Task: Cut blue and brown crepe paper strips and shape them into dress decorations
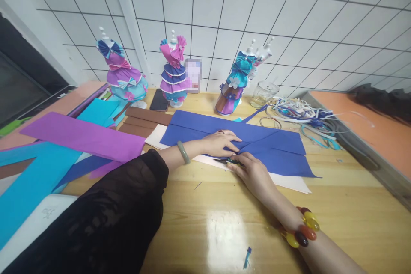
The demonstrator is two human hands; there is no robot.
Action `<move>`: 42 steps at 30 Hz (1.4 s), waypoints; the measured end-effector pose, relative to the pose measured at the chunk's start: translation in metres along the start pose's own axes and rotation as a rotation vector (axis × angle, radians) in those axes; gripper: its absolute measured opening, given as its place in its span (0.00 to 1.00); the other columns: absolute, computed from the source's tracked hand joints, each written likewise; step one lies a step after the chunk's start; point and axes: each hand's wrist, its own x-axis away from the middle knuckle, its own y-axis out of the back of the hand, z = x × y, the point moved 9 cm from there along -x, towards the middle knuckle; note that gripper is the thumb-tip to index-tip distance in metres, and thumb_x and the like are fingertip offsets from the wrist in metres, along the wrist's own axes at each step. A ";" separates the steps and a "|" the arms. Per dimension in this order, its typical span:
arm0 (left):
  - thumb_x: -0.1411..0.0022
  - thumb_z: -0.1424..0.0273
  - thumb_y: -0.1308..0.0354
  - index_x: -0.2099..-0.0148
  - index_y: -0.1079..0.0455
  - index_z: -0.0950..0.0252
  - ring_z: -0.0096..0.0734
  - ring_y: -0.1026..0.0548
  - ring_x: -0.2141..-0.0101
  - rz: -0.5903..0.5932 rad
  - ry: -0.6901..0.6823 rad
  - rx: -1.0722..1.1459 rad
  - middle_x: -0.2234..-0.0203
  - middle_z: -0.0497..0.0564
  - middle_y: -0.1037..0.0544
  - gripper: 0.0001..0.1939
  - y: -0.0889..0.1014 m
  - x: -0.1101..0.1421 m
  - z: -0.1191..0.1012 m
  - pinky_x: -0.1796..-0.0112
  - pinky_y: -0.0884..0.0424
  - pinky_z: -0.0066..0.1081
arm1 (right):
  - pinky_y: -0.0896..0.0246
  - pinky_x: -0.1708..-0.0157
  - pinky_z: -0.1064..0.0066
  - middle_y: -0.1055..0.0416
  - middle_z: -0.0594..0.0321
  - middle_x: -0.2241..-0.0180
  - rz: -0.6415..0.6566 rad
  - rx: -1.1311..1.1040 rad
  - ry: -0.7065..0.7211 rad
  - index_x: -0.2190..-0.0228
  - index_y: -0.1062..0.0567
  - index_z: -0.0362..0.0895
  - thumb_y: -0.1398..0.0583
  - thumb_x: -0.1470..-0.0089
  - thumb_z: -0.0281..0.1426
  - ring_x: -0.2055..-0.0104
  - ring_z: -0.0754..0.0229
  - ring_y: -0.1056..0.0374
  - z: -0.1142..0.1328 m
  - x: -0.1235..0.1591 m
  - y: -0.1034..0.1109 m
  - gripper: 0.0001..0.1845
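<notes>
A long sheet of dark blue paper (276, 145) lies across a white sheet (289, 182) on the wooden table. My left hand (220, 142) rests flat on the blue paper, fingers stretched out, pressing it down. My right hand (252, 172) is closed round dark scissors (229, 161) at the paper's near edge, just below the left fingertips. The left arm wears a black sleeve and a green bangle. The right wrist carries a bracelet of amber and red beads.
Three paper-dressed mannequins (120, 72) (173, 70) (236, 81) stand along the tiled wall, with a phone (159, 99) and a glass jar (263, 93). Purple (83, 135), cyan (28, 184) and brown (144, 120) paper lies left. Tangled ribbons (305, 117) lie right. A blue scrap (247, 258) sits near.
</notes>
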 end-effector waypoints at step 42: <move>0.41 0.61 0.50 0.53 0.29 0.55 0.37 0.40 0.48 0.014 0.014 0.033 0.49 0.51 0.32 0.15 0.011 -0.008 -0.019 0.49 0.44 0.39 | 0.51 0.83 0.70 0.35 0.62 0.88 -0.072 0.049 -0.710 0.84 0.33 0.45 0.47 0.57 0.48 0.83 0.57 0.38 -0.208 0.099 0.098 0.20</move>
